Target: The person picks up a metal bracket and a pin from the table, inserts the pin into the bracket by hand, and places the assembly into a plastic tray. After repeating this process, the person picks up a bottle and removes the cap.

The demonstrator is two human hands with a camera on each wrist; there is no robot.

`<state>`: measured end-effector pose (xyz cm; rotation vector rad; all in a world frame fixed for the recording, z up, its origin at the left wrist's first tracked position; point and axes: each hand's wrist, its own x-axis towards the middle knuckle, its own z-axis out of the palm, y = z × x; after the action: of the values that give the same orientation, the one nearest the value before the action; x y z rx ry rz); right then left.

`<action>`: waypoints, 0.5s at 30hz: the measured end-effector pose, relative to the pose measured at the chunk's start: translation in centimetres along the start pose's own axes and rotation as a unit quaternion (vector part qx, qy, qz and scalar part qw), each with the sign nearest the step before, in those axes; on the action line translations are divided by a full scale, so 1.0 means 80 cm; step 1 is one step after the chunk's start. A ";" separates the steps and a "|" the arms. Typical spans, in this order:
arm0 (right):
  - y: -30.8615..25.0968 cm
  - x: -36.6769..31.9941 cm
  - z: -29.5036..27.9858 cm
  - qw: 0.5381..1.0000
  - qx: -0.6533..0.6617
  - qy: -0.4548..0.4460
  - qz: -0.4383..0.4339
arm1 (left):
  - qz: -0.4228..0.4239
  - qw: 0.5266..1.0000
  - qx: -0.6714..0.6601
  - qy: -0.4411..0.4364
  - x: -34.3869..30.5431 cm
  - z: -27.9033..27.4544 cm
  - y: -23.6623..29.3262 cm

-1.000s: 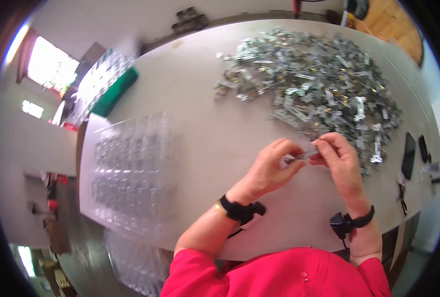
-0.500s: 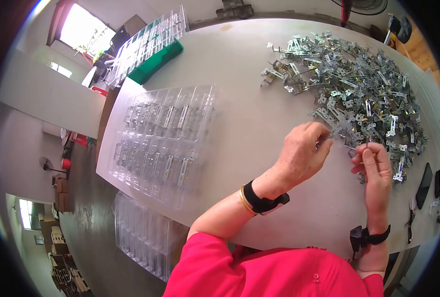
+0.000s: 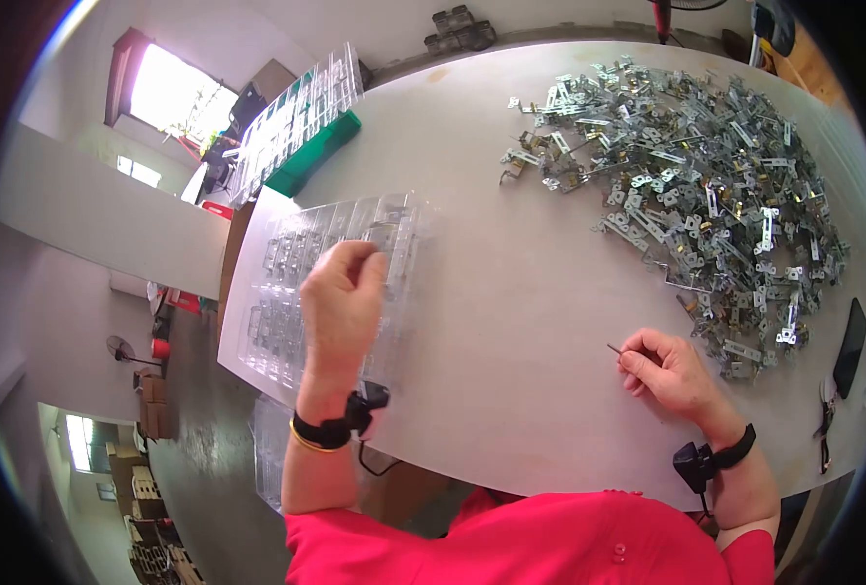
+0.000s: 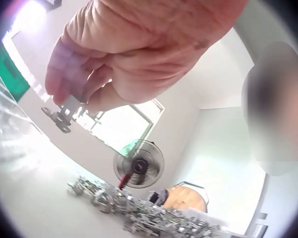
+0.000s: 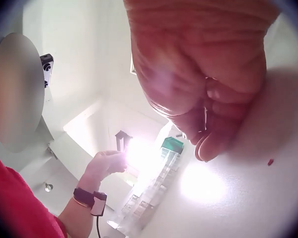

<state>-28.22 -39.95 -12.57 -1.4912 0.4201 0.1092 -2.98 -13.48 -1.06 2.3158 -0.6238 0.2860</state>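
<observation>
The left hand (image 3: pixel 343 297) is over the clear plastic tray (image 3: pixel 404 336), whose compartments hold metal parts. In the left wrist view that hand (image 4: pixel 139 54) pinches a small metal bracket (image 4: pixel 64 115) between thumb and fingers. Low over the table, in front of the heap of metal brackets (image 3: pixel 686 175), the right hand (image 3: pixel 674 375) has its fingers curled round a thin dark rod-like tool (image 3: pixel 614 349), its tip pointing left. From the right wrist view, the curled fingers (image 5: pixel 216 134) hide most of that tool.
A green bin (image 3: pixel 314 154) with clear trays on it stands at the back left. At the right edge lie a black phone (image 3: pixel 851 346) and pliers (image 3: pixel 826 414). More clear trays (image 3: pixel 269 453) are below the table's left edge. A small red bit (image 5: pixel 270 162) lies on the table.
The left hand has moved left from beside the heap to above the tray, carrying the bracket. The right hand has drawn back from the heap towards the body, still holding the thin tool.
</observation>
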 end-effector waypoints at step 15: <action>0.008 -0.004 -0.004 0.999 0.027 -0.010 -0.018 | -0.020 0.982 0.168 -0.087 0.061 0.026 -0.062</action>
<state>-28.77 -40.17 -13.06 -1.4434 0.3771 0.0834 3.82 -13.50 -3.64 2.6962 -0.6546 0.1800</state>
